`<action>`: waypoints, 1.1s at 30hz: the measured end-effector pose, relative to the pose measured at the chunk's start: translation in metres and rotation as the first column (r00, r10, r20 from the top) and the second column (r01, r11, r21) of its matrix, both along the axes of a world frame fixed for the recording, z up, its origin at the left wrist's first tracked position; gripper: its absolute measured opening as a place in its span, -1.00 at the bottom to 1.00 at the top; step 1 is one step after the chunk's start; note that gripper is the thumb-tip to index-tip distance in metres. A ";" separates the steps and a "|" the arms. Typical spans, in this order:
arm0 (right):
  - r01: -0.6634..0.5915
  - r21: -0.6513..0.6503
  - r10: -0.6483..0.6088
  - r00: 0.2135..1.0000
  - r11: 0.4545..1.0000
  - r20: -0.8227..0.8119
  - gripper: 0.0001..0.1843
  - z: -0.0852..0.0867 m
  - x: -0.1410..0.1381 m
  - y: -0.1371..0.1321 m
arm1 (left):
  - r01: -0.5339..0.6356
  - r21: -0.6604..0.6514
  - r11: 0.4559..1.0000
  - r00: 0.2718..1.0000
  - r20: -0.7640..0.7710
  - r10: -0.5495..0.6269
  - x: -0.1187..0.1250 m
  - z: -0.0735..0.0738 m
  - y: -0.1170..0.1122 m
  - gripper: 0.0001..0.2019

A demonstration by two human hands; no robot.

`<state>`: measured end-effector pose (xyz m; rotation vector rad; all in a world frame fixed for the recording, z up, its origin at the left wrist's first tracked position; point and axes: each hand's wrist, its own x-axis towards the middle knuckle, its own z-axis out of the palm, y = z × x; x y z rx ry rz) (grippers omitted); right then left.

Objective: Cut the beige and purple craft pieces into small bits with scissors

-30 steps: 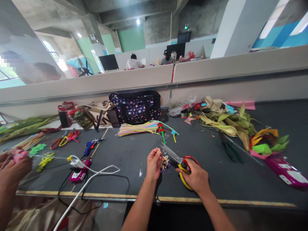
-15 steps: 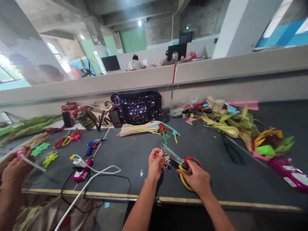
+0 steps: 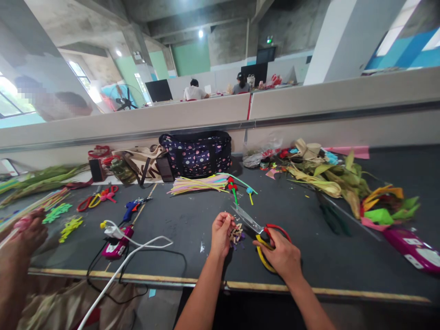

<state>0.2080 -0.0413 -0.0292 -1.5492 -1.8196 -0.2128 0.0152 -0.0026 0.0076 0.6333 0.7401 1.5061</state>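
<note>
Holding red-and-yellow-handled scissors (image 3: 252, 222) in the head view, the right grip (image 3: 282, 254) is closed around their handles, and the blades point beside the left grip (image 3: 221, 231). This left grip is pinched together; I cannot tell what is between the fingertips. Just right of it, small beige and purple pieces (image 3: 237, 235) lie on the bench (image 3: 165, 266). Beyond both grips lies a bundle of pipe cleaners (image 3: 199, 184).

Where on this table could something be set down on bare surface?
Two mostly bare patches: between the right hand and the purple box, in front of the dark green tool; and between the white cable and the left hand. Crowded: the rear, with patterned bag, fuzzy sticks and husks.
</note>
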 end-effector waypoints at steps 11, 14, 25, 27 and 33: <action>-0.060 -0.032 0.061 0.998 0.998 0.019 -0.38 -0.003 0.002 -0.001 | -0.040 -0.091 0.995 0.999 0.030 0.043 -0.002 0.001 0.001 -0.66; -0.070 -0.042 0.071 0.997 0.997 0.027 -0.37 -0.002 0.002 -0.001 | -0.053 -0.097 0.994 0.998 0.029 0.056 -0.002 0.002 0.001 -0.67; -0.018 -0.097 0.018 1.000 0.995 -0.007 -0.41 0.001 0.002 0.000 | -0.099 -0.073 0.992 0.994 -0.048 0.095 -0.003 -0.001 0.001 -0.73; -0.023 -0.100 0.022 1.000 0.995 -0.010 -0.41 0.001 0.002 0.000 | -0.116 -0.064 0.991 0.993 -0.045 0.113 -0.003 0.000 0.001 -0.73; -0.075 -0.066 0.075 0.997 0.995 -0.003 -0.39 0.003 0.001 -0.001 | -0.138 -0.061 0.989 0.990 0.008 0.139 -0.004 -0.002 0.003 -0.70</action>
